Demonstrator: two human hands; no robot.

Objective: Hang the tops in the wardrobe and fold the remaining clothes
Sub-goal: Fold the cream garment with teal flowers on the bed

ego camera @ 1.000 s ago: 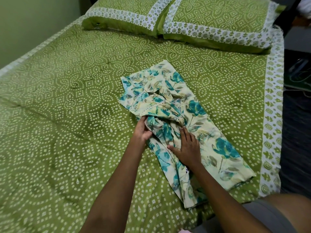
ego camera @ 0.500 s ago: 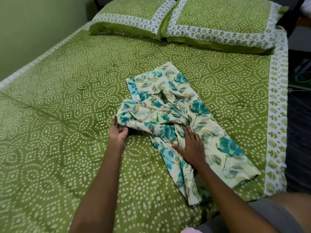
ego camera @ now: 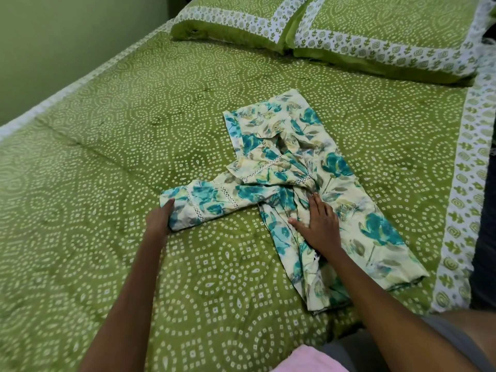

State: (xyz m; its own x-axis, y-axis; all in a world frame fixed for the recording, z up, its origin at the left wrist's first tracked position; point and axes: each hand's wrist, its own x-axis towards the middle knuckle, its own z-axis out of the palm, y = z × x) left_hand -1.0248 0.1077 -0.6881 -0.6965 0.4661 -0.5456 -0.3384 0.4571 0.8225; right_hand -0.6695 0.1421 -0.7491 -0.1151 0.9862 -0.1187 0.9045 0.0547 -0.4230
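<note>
Now: cream cotton garment with teal floral print and lace trim [ego camera: 316,200] lies on the green dotted bedspread [ego camera: 107,157], toward its right half, partly folded. Body runs as a long strip from the far end near the green bordered pillows [ego camera: 349,30] down toward me and to the right. One sleeve sticks out sideways to the left, nearly square to that long axis.

My left hand [ego camera: 158,224] holds the cuff end of the sleeve, fingers curled round the fabric edge, thumb side up. It is the only hand near the cuff. My right hand [ego camera: 319,226] lies flat on the body where the sleeve joins it, fingers straight and slightly spread, pressing, thumb pointing left.

Relation that matters: the body strip lies to the right of my left fingers, with the sleeve stretched between the two hands. As I judge it, the sleeve needs to travel rightward across the strip, hinging at the line under my right palm, so it lands inside the body's width.

Risk, I think: bunched cloth around the lace band just beyond my right fingertips [ego camera: 315,197] may drag along.

Pink cloth [ego camera: 308,361] at the near edge, untouched.
</note>
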